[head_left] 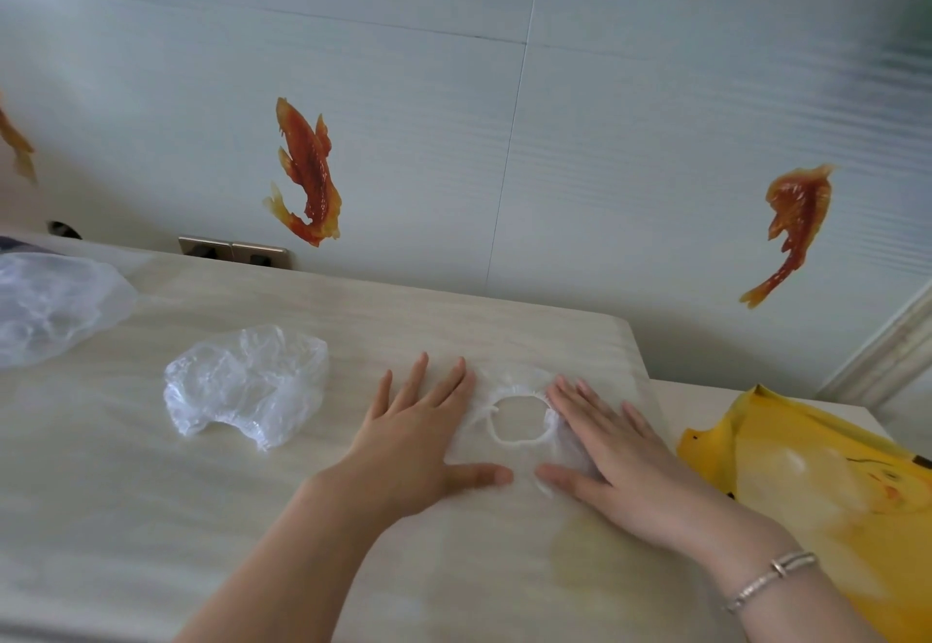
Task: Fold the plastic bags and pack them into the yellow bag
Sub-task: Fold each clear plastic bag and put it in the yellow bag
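Here the left hand (421,433) and right hand (613,446) lie flat with fingers straight and spread, gripping nothing, pressing either side of a clear plastic bag (517,418) whose gathered white elastic ring shows between them on the table (126,516). Smoothing probably works best outward from that ring, driving air out before the first fold, since thin film springs back. Farther off, the yellow bag (827,481) waits at the right edge, a crumpled second bag (244,383) lies left, and another film heap (48,304) sits at far left.
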`<state>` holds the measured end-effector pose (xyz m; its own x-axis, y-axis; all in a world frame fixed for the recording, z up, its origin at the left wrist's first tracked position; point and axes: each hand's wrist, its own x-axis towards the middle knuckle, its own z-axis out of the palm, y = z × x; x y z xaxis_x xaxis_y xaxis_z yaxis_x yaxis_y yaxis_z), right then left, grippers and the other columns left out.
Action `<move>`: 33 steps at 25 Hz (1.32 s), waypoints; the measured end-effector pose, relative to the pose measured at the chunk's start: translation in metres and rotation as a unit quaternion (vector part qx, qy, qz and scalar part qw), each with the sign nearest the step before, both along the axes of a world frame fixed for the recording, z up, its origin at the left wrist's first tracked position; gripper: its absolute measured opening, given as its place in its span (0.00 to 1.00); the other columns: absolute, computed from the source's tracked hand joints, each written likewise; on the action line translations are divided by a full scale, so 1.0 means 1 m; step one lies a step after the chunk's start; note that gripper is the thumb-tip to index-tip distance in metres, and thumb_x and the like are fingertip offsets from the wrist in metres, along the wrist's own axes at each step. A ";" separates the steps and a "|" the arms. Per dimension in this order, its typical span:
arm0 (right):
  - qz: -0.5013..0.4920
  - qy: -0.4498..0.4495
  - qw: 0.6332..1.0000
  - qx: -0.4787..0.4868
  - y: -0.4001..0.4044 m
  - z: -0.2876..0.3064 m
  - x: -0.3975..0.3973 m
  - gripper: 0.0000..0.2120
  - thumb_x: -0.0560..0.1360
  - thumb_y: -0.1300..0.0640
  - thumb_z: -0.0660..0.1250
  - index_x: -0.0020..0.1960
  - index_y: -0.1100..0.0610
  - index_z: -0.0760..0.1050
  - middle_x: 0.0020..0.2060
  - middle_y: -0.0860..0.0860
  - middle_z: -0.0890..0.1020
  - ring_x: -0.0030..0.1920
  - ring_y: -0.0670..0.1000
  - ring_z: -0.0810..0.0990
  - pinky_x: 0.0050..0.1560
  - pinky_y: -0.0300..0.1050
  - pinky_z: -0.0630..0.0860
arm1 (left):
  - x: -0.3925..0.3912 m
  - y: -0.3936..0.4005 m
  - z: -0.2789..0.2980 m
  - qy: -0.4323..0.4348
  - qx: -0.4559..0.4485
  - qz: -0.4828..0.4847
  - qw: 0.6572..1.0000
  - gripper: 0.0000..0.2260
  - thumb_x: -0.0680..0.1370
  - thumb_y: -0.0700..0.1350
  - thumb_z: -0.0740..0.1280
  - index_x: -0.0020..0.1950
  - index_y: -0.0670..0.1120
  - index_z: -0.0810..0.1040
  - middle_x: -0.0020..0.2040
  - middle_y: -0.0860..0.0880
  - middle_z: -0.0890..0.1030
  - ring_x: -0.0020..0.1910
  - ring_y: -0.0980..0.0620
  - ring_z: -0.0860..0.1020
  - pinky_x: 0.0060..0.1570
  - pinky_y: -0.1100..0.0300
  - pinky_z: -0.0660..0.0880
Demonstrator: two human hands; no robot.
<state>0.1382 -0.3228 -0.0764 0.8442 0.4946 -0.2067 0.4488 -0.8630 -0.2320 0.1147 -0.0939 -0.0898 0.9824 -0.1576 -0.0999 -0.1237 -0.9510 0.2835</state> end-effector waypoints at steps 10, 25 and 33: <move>0.007 -0.113 0.984 0.136 -0.006 0.019 -0.031 0.29 0.72 0.42 0.68 0.70 0.39 0.63 0.68 0.31 0.60 0.70 0.33 0.55 0.74 0.35 0.49 | -0.021 -0.007 0.014 -0.144 -0.119 -0.037 0.982 0.27 0.78 0.62 0.58 0.75 0.54 0.62 0.75 0.60 0.61 0.75 0.57 0.56 0.73 0.63 0.50; -0.149 -0.107 0.941 0.283 0.010 -0.002 -0.029 0.10 0.79 0.53 0.61 0.47 0.54 0.80 0.43 0.45 0.81 0.47 0.43 0.77 0.48 0.37 0.72 | -0.022 -0.017 0.014 -0.110 -0.211 0.056 0.970 0.07 0.77 0.46 0.65 0.52 0.50 0.80 0.47 0.51 0.81 0.53 0.47 0.77 0.50 0.59 0.69; -0.289 -0.091 0.890 0.340 0.019 -0.005 0.001 0.18 0.79 0.51 0.61 0.35 0.60 0.75 0.30 0.50 0.79 0.34 0.49 0.77 0.37 0.44 0.71 | 0.006 -0.024 0.017 -0.092 -0.257 0.238 0.932 0.15 0.79 0.52 0.62 0.39 0.43 0.77 0.33 0.49 0.79 0.37 0.44 0.77 0.33 0.59 0.67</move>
